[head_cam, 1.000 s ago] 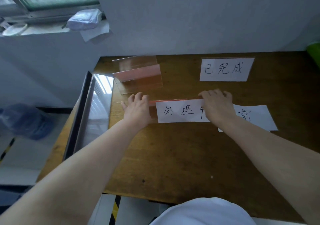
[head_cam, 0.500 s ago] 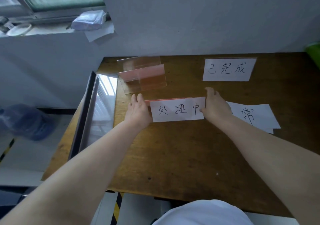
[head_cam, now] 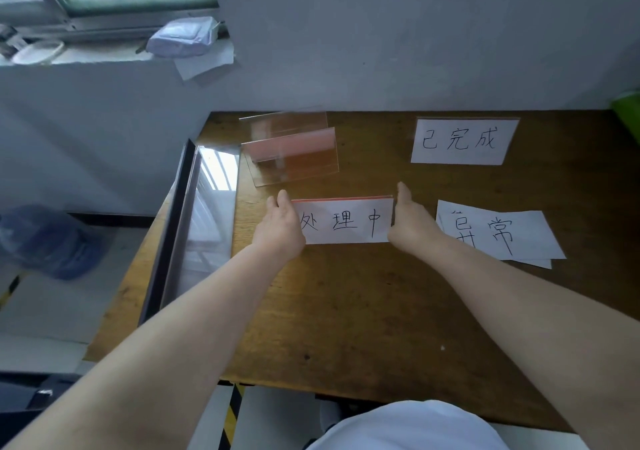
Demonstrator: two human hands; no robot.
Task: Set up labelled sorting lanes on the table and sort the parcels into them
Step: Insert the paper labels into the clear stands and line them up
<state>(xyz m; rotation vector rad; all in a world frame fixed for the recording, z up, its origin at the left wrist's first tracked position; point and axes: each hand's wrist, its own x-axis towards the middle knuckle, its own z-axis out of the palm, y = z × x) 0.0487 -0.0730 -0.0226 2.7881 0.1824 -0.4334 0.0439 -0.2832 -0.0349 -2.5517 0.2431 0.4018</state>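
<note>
Sliding off the lettering, your right hand now flanks the white paper label in its clear, red-edged stand, opposite your left hand. Both sets of fingers seem straight, pressing its ends, though their far sides are hidden. The label stands mid-counter, just left of the loose white sheet, so this lane looks nearly set.

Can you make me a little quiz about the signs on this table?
1. Count: how many empty clear holders stand on the table?
2. True or false: the left hand and the right hand touch the ends of the 处理中 sign.
3. Which paper lies flat, with no holder? A 已完成, B 异常, C 处理中.
Key: 1 two; 2 true; 3 B.
</note>
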